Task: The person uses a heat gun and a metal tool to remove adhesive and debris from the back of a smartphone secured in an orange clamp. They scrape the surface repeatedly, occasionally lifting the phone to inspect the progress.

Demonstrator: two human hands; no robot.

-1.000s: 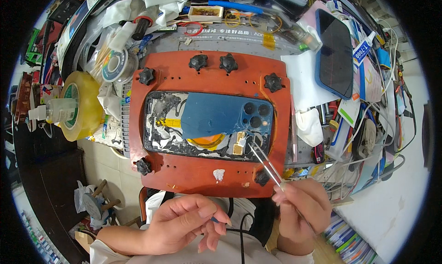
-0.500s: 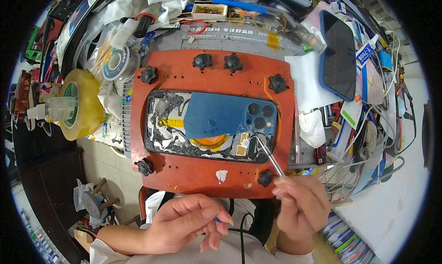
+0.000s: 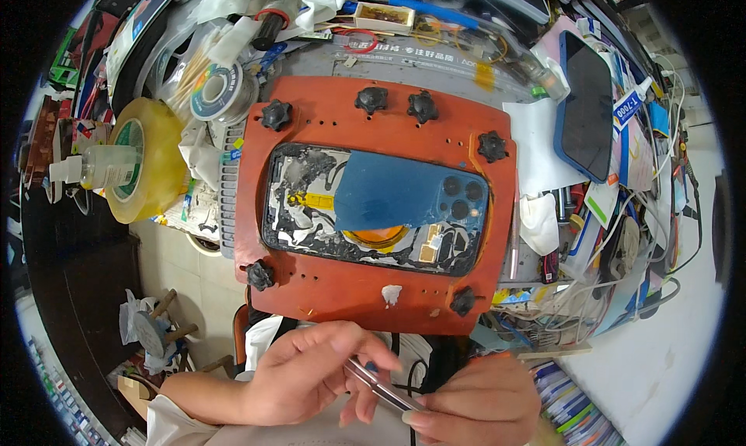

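A phone (image 3: 299, 224) lies back up in a red-orange clamping plate (image 3: 342, 294). Part of its cracked blue back glass (image 3: 392, 189) covers the upper middle and the camera corner. Elsewhere the back is bare, showing a yellow strip, an orange coil and black-and-silver patches. In front of the plate, my right hand (image 3: 478, 403) grips a slim silvery metal tool (image 3: 377, 385) that slants up to the left. My left hand (image 3: 307, 368) is curled beside the tool's far end. A small blue piece (image 3: 371, 366) shows between its fingers, partly hidden.
Black star knobs (image 3: 371, 99) stand up around the plate. To the right are another phone (image 3: 587, 108), a glue tube (image 3: 631, 104) and tangled cables. On the left sit a yellow tape roll (image 3: 148, 162), a solder wire spool (image 3: 221, 92) and a clear bottle (image 3: 109, 166).
My right hand has brought the metal tool away from the phone's camera corner, down and left to my left hand. The whole scene has shifted slightly right in view.
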